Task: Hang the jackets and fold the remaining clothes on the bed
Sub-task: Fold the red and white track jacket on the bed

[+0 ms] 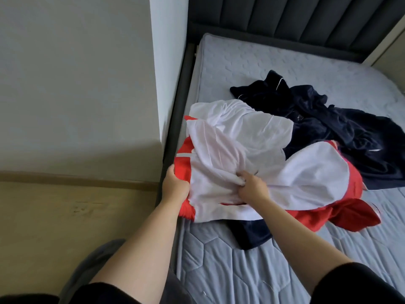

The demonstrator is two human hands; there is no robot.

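Two garments at least lie unsorted on the bed (pixel 241 270), so the task looks barely begun: nothing in view is folded, and no hanger or rail shows. The bed's quilted grey mattress carries everything, with a dark padded headboard (pixel 285 18) at its far end and a wooden floor (pixel 65 216) along its left side.

The largest piece is the navy garment (pixel 328 119), crumpled and spread toward the right of the mattress, with neither hand on it. A dark piece pokes out from under the jacket's near edge. Whether it belongs to the navy garment or is a separate item cannot be told.

Overlapping the navy cloth, near the bed's left edge, lies the red and white jacket (pixel 252 145), its white lining turned up. The left hand (pixel 175 185) grips the jacket's red edge, fingers curled round the cloth. The right hand (pixel 252 187) bunches the white lining near the middle, fingers clamped on a fold.

By the look of it, this jacket is being gathered up for hanging. That leaves hanging it, sorting the navy cloth, and folding whatever is not a jacket.
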